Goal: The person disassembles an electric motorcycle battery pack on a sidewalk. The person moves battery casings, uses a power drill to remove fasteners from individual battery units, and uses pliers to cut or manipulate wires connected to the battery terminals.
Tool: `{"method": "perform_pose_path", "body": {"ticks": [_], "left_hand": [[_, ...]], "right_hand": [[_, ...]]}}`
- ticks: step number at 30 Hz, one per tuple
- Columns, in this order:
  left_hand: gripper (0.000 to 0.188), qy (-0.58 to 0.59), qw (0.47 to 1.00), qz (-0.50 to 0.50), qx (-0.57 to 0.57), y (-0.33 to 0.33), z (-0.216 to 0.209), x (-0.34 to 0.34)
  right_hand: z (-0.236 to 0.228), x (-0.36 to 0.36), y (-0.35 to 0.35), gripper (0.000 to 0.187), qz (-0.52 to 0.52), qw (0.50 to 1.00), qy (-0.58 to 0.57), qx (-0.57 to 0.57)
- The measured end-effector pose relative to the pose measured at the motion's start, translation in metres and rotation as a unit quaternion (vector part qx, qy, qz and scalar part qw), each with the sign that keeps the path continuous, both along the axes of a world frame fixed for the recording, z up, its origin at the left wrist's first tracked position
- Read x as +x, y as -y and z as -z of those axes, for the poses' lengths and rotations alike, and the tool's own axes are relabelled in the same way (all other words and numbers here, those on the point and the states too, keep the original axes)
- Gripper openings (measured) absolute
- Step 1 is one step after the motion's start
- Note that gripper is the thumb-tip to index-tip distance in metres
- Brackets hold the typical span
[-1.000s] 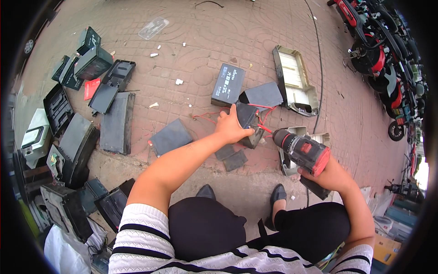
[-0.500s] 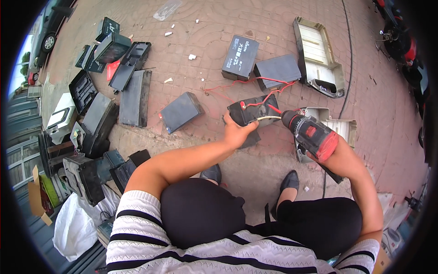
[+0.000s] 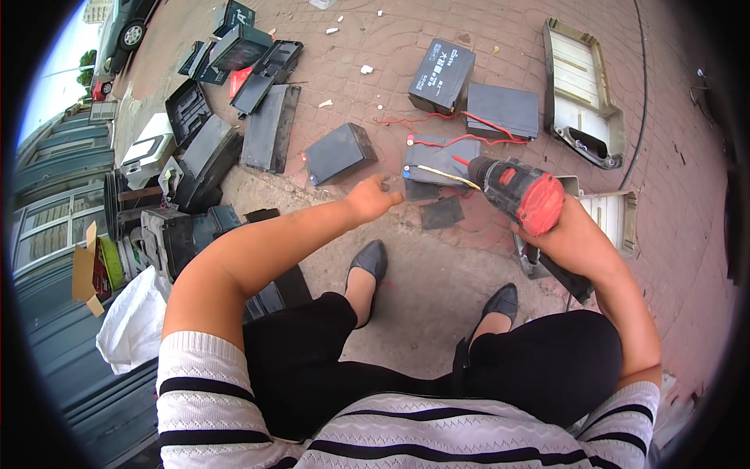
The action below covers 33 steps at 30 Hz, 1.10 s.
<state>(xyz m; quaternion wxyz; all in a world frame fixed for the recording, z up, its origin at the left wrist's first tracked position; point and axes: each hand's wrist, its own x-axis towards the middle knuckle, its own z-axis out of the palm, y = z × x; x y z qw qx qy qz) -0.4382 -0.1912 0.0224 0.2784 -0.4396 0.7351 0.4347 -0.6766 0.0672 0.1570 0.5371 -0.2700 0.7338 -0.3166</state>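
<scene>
In my right hand is a red and black cordless drill, its red bit pointing left over a grey battery. Red wires run from this battery, and a pale wire lies along its near side. My left hand hangs just to the left of the battery, thumb and fingers apart and loosely bent, with nothing in it. Beyond that hand, another grey battery sits by itself on the ground. Flat dark pieces lie near the wired battery's front edge.
Two more batteries, one printed and one plain, stand farther off. Pale plastic casings lie to the right, beside a black cable. Black cases and batteries are piled at left, near a white sack.
My left hand has let go of the wired battery and drawn back to the left. That battery has gone from tilted to lying flatter. The whole view has shifted; the drill stays in my right hand.
</scene>
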Motion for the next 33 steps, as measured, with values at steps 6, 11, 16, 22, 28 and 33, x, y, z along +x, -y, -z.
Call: {"method": "perform_pose_path", "body": {"ticks": [6,11,16,22,28,33], "left_hand": [[0.079,0.013,0.995,-0.103,-0.003,-0.013,0.032,0.018],[0.077,-0.132,0.957,-0.249,-0.071,-0.019,0.076,-0.021],[0.071,-0.226,0.937,-0.193,-0.184,-0.030,0.091,-0.047],[0.056,-0.150,0.928,-0.311,-0.140,-0.052,0.131,-0.043],[0.050,-0.206,0.907,-0.311,-0.195,-0.085,0.113,-0.044],[0.042,-0.232,0.901,-0.335,-0.151,-0.132,0.093,-0.017]], "right_hand": [[-0.006,0.007,0.006,0.039,-0.021,0.999,0.018,-0.029],[-0.003,0.013,-0.001,0.038,-0.094,0.992,-0.012,-0.080],[-0.014,0.008,-0.018,0.035,-0.103,0.994,-0.042,-0.024],[-0.013,0.023,-0.021,0.036,-0.063,0.997,-0.040,-0.022],[-0.005,0.032,-0.011,0.033,-0.074,0.990,-0.088,-0.080],[-0.009,0.033,0.006,0.030,-0.072,0.991,-0.074,-0.082]]}}
